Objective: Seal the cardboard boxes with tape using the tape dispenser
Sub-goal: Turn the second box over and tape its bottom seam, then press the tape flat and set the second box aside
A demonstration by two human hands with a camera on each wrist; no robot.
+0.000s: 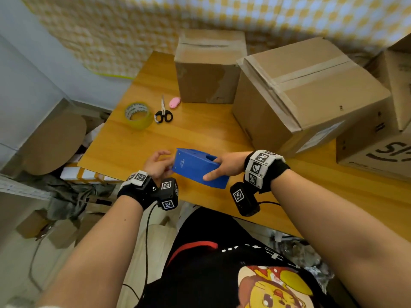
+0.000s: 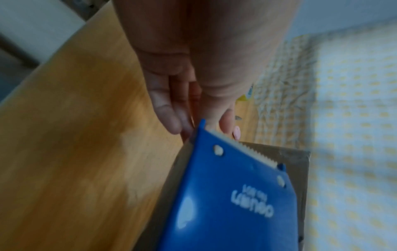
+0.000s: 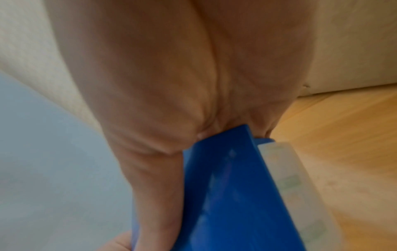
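Note:
I hold a blue tape dispenser (image 1: 200, 167) just above the wooden table (image 1: 200, 134) near its front edge. My right hand (image 1: 224, 166) grips its body, thumb on the near side and fingers over the top. My left hand (image 1: 159, 165) is at the left end, where fingers (image 2: 171, 118) and thumb pinch around the corner by the serrated blade (image 2: 253, 152). The right wrist view shows the dispenser (image 3: 225, 195) with clear tape (image 3: 290, 183) along its edge. Three cardboard boxes stand on the table: one at the back middle (image 1: 209, 67), a taped one to the right (image 1: 307, 90), and one at the far right (image 1: 378, 147).
A yellowish tape roll (image 1: 138, 115), black-handled scissors (image 1: 163, 113) and a pink cutter (image 1: 174, 102) lie on the left part of the table. Cardboard and clutter fill the floor on the left. A checked cloth hangs behind the table.

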